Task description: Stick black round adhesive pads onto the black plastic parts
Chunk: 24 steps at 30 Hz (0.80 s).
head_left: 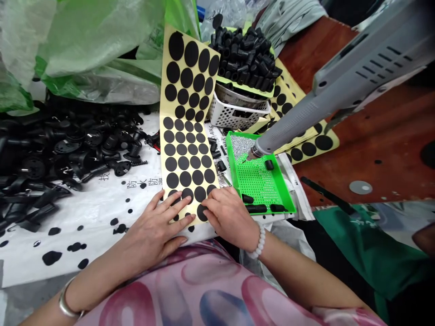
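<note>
A long cream backing sheet [187, 140] with rows of round black stickers lies before me, its far end bent up against the things behind. My left hand [159, 222] rests on its near end, fingers spread flat. At the near right corner my right hand [231, 217] has thumb and fingertips closed at the edge of a black round sticker [202, 212]; the fingertips partly hide the contact. To the right, a green tray [290, 201] holds small silver screws [242, 147] and several black plastic pieces [269, 165]. A grey electric screwdriver [292, 117] hangs over it, bit pointing down.
Many black plastic parts [68, 154] are heaped at left, below green and clear plastic bags [102, 45]. A white basket [234, 115] stands under a heap of black tubular pieces [244, 59]. More sticker sheets [309, 145] lie at right. Another person's green clothing [367, 249] shows there.
</note>
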Each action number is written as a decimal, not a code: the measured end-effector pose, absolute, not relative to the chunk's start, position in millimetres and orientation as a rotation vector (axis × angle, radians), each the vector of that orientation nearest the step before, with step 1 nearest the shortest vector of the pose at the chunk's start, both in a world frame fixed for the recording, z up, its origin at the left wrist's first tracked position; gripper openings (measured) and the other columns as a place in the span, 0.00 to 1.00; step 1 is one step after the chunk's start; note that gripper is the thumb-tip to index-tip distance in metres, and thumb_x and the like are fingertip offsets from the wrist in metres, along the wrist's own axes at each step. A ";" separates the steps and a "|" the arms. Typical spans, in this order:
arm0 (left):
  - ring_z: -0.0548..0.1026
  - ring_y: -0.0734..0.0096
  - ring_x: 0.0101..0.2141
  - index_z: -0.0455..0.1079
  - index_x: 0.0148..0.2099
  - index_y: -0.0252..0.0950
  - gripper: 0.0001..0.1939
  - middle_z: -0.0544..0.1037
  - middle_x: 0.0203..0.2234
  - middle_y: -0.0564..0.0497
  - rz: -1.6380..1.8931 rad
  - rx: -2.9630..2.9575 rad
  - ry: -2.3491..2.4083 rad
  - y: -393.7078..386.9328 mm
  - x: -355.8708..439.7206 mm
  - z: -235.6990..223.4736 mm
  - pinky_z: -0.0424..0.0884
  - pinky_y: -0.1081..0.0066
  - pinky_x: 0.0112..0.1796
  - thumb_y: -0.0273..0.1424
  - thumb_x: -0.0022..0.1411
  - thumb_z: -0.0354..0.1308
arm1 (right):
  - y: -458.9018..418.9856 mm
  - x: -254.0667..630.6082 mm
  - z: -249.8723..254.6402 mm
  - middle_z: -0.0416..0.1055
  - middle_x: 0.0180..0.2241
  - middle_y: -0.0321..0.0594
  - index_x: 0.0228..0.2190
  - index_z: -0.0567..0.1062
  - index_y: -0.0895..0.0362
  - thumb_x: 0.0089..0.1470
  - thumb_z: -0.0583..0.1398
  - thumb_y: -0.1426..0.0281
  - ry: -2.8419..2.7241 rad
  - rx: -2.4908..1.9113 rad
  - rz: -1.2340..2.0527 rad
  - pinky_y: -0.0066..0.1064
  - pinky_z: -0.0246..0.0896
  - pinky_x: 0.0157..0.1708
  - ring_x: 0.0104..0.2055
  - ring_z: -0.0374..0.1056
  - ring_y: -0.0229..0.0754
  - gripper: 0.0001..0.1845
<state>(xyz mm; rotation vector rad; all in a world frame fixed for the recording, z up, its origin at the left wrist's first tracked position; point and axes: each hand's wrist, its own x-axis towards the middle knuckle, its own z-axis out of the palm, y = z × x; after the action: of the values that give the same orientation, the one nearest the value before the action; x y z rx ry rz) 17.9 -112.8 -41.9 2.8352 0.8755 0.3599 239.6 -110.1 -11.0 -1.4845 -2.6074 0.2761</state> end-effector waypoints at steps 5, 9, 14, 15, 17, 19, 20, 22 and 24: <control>0.59 0.48 0.61 0.67 0.57 0.42 0.19 0.64 0.61 0.42 0.373 2.823 0.855 -112.3 13.2 -45.0 0.54 0.42 0.56 0.35 0.65 0.52 | -104.2 235.6 -15.1 0.70 0.29 0.38 0.28 0.74 0.58 0.56 0.58 0.73 -2.536 -1.541 0.333 0.34 0.49 0.39 0.34 0.63 0.41 0.06; 0.58 0.50 0.61 0.67 0.58 0.43 0.19 0.64 0.61 0.43 0.367 2.811 0.867 -111.7 12.2 -44.5 0.53 0.43 0.57 0.35 0.66 0.51 | -109.7 234.3 -24.1 0.68 0.28 0.41 0.27 0.72 0.59 0.58 0.54 0.75 -2.596 -1.472 0.120 0.36 0.49 0.38 0.32 0.60 0.43 0.10; 0.58 0.51 0.62 0.66 0.58 0.43 0.19 0.64 0.61 0.45 0.364 2.789 0.878 -111.7 11.9 -44.4 0.51 0.44 0.58 0.36 0.66 0.51 | -124.5 239.1 -32.9 0.67 0.28 0.42 0.29 0.72 0.59 0.57 0.52 0.78 -2.618 -1.367 0.023 0.38 0.49 0.38 0.32 0.58 0.44 0.10; 0.58 0.52 0.62 0.67 0.58 0.43 0.19 0.64 0.61 0.45 0.371 2.782 0.882 -111.8 11.8 -44.7 0.51 0.44 0.58 0.36 0.66 0.51 | -127.2 240.4 -34.7 0.67 0.28 0.42 0.30 0.72 0.59 0.57 0.52 0.78 -2.616 -1.343 0.016 0.38 0.50 0.38 0.32 0.58 0.44 0.10; 0.58 0.53 0.62 0.66 0.58 0.43 0.19 0.64 0.61 0.45 0.382 2.766 0.888 -111.9 11.6 -45.7 0.50 0.45 0.58 0.35 0.66 0.51 | -132.1 243.0 -38.7 0.67 0.27 0.42 0.29 0.72 0.60 0.57 0.52 0.78 -2.598 -1.301 0.001 0.38 0.50 0.38 0.31 0.57 0.44 0.09; 0.57 0.53 0.62 0.66 0.58 0.43 0.19 0.64 0.62 0.46 0.388 2.753 0.884 -111.7 11.1 -46.9 0.49 0.45 0.59 0.35 0.66 0.51 | -136.9 245.4 -41.6 0.67 0.27 0.42 0.29 0.72 0.60 0.57 0.53 0.78 -2.567 -1.283 -0.006 0.38 0.51 0.38 0.31 0.57 0.43 0.09; 0.57 0.53 0.62 0.65 0.59 0.43 0.20 0.64 0.62 0.45 0.388 2.746 0.882 -111.5 10.9 -47.5 0.49 0.45 0.59 0.35 0.66 0.51 | -139.3 246.7 -41.6 0.67 0.27 0.42 0.29 0.71 0.60 0.57 0.53 0.78 -2.549 -1.278 0.003 0.38 0.51 0.38 0.31 0.57 0.43 0.09; 0.57 0.53 0.62 0.65 0.59 0.44 0.20 0.64 0.62 0.45 0.384 2.730 0.886 -111.5 10.6 -47.4 0.49 0.44 0.58 0.35 0.66 0.52 | -144.2 250.2 -35.9 0.68 0.27 0.41 0.29 0.71 0.59 0.57 0.52 0.78 -2.504 -1.247 0.091 0.38 0.52 0.37 0.31 0.58 0.42 0.08; 0.56 0.52 0.63 0.65 0.59 0.44 0.20 0.63 0.62 0.45 0.361 2.700 0.897 -112.9 11.1 -44.7 0.49 0.43 0.58 0.35 0.65 0.52 | -149.0 255.9 -22.7 0.68 0.29 0.40 0.31 0.69 0.59 0.58 0.52 0.78 -2.424 -1.187 0.277 0.36 0.53 0.37 0.32 0.60 0.41 0.07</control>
<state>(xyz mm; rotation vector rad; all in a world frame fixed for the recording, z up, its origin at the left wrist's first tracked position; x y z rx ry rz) 11.1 -112.9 -44.7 2.7000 0.8974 0.3608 255.9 -149.0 -22.7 -1.1867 -2.4237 0.2767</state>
